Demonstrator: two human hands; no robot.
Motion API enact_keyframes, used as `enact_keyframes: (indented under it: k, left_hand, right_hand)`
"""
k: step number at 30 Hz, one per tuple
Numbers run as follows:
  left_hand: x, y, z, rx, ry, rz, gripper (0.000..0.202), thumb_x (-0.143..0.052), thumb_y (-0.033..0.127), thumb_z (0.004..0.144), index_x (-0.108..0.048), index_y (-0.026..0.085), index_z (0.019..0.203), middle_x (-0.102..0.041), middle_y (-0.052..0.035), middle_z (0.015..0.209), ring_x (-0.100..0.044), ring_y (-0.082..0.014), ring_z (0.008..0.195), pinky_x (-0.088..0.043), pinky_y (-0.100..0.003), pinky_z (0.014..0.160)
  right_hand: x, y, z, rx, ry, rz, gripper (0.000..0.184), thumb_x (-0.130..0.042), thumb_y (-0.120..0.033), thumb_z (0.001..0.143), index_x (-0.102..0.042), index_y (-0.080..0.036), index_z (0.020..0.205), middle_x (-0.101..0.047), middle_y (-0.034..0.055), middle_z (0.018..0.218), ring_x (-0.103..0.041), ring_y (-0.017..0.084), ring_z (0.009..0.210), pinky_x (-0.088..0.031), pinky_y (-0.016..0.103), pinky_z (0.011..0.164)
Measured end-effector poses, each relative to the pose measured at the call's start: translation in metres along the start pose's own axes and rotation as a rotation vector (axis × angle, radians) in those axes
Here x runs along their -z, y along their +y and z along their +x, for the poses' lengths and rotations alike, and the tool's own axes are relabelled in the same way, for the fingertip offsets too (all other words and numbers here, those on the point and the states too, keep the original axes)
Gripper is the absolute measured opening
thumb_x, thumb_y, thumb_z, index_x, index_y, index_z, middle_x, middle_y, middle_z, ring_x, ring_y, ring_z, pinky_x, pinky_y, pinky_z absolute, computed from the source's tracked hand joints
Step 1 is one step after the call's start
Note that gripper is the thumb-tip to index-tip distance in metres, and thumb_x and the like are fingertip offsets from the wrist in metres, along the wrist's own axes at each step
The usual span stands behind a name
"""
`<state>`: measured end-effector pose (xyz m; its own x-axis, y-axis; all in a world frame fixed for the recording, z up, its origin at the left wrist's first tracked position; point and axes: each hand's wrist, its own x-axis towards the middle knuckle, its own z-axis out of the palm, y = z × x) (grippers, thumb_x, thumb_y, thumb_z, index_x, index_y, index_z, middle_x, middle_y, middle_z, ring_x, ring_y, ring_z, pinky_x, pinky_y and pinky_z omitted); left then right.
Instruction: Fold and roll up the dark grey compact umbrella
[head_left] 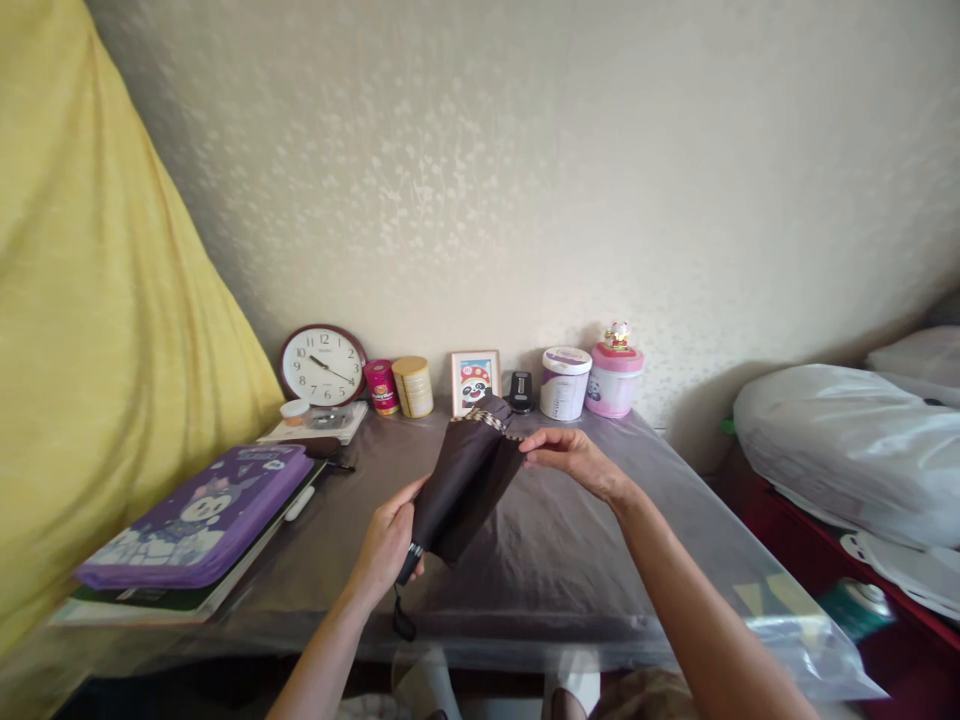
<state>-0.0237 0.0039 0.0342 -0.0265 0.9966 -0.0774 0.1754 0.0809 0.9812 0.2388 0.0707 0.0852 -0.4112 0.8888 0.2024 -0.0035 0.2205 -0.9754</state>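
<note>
Umbrella (pixel 450 480): dark, closed but loose, patterned trim; centre to lower centre of frame, tilted over the table (pixel 600 560). Left hand (pixel 390 535): clasped round its handle end. Right hand (pixel 570 457): thumb and finger pinched on its trim. Clock (pixel 324 366): left of centre. Purple case (pixel 202 515): lower left.

The bare left forearm (pixel 322 655) rises from the bottom edge, slanting rightward to the left hand (pixel 386 540), curled in a grip left of lower center. The bare right forearm (pixel 694 595) angles up from the lower right; the right hand (pixel 576 460), slightly higher and right of center, pinches, pointing left.
</note>
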Motion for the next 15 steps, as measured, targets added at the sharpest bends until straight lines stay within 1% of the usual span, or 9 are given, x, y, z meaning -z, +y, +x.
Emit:
enact_keyframes:
  k: [2,5,8,10,13,15]
  left_hand:
    - [-0.002,-0.003,0.001,0.001,-0.014,-0.018,0.054,-0.030,0.033,0.083,-0.032,0.016,0.135,-0.052,0.0039,0.041,-0.051,-0.0137,0.029,-0.035,-0.017,0.026]
    - [-0.005,-0.005,0.001,-0.002,-0.031,-0.034,0.054,-0.031,0.037,0.084,-0.033,0.017,0.134,-0.051,0.0047,0.041,-0.050,-0.0128,0.027,-0.034,-0.017,0.025]
    - [-0.009,-0.005,0.000,-0.017,-0.045,-0.019,0.053,-0.031,0.034,0.084,-0.035,0.015,0.133,-0.051,0.0048,0.041,-0.049,-0.0126,0.026,-0.033,-0.017,0.024]
    - [-0.012,-0.006,-0.001,-0.024,-0.057,-0.002,0.052,-0.030,0.032,0.084,-0.036,0.015,0.133,-0.050,0.0050,0.041,-0.049,-0.0122,0.026,-0.033,-0.017,0.024]
    - [-0.017,-0.007,-0.002,-0.042,-0.071,0.027,0.050,-0.029,0.031,0.084,-0.039,0.016,0.130,-0.051,0.0049,0.044,-0.047,-0.0101,0.025,-0.033,-0.016,0.025]
    - [-0.019,-0.005,-0.004,-0.054,-0.072,0.059,0.048,-0.030,0.030,0.083,-0.043,0.018,0.128,-0.054,0.0036,0.050,-0.046,-0.0086,0.025,-0.033,-0.016,0.025]
  right_hand:
    - [-0.008,-0.004,0.002,0.040,0.038,0.021,0.019,-0.068,-0.028,0.067,-0.065,-0.017,0.082,-0.064,-0.0009,0.076,-0.060,0.011,0.071,-0.048,0.025,0.073]
    - [-0.019,-0.009,0.005,0.082,0.060,0.060,0.018,-0.066,-0.031,0.069,-0.063,-0.018,0.082,-0.063,-0.0020,0.074,-0.062,0.010,0.066,-0.049,0.024,0.069]
    - [-0.027,-0.011,0.009,0.098,0.056,0.087,0.020,-0.064,-0.034,0.071,-0.060,-0.018,0.082,-0.062,-0.0028,0.067,-0.063,0.011,0.060,-0.051,0.026,0.065]
    - [-0.032,-0.010,0.011,0.102,0.068,0.101,0.022,-0.063,-0.035,0.072,-0.059,-0.017,0.083,-0.063,-0.0018,0.067,-0.065,0.013,0.061,-0.052,0.026,0.064]
    - [-0.037,-0.007,0.015,0.094,0.114,0.107,0.022,-0.063,-0.036,0.072,-0.058,-0.017,0.084,-0.066,0.0005,0.070,-0.066,0.013,0.064,-0.051,0.023,0.061]
    - [-0.040,-0.005,0.017,0.071,0.148,0.106,0.024,-0.064,-0.037,0.071,-0.058,-0.017,0.083,-0.067,0.0012,0.070,-0.066,0.013,0.064,-0.050,0.020,0.058]
